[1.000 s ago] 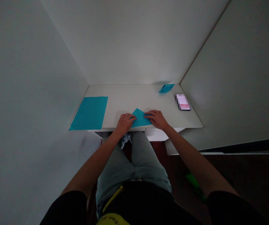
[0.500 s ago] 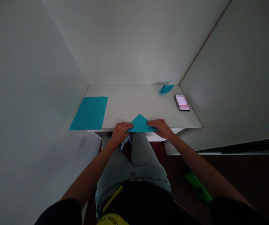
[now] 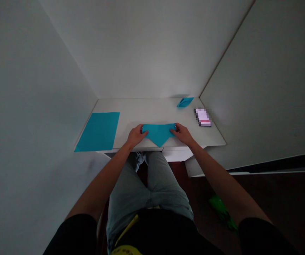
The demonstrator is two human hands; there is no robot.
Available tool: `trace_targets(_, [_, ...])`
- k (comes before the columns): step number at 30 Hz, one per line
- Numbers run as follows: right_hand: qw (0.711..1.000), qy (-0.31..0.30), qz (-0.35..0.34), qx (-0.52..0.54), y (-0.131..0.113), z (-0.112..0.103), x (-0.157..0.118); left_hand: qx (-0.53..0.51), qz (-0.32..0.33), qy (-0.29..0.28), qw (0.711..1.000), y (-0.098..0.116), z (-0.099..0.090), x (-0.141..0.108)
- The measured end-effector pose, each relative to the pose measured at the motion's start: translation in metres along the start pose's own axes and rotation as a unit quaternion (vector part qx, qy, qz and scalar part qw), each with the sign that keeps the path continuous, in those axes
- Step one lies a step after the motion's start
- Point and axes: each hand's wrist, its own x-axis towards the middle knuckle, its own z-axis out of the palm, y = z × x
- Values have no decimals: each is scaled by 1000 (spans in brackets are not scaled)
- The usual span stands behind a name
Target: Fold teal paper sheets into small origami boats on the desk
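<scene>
Between my two hands is a folded blue sheet of paper (image 3: 159,134), its straight edge on the far side and its point toward me. My left hand (image 3: 136,136) pinches the left end, thumb on top and fingers behind. At the right end my right hand (image 3: 182,134) grips the paper the same way. The paper is over the front part of the white desk (image 3: 133,109); whether it touches the top I cannot tell.
A flat blue sheet (image 3: 98,131) lies at the desk's left end. Near the back right stand a small folded blue paper boat (image 3: 185,102) and a phone (image 3: 203,117). Walls enclose the desk at the back and sides. Something green (image 3: 223,212) lies on the dark floor.
The folded paper has been turned over, so its point, which faced away, now faces me. Both hands have moved slightly farther from me and gone from pressing flat to pinching the ends.
</scene>
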Motion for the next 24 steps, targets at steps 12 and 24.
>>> trace_targets(12, [976,-94,-181,-74,1,6,-18,107,129,-22,986,-9,4,-31])
trace_targets(24, [945,-254,-187,-88,5,-34,-49,86,206,-171,960,-31,-27,-56])
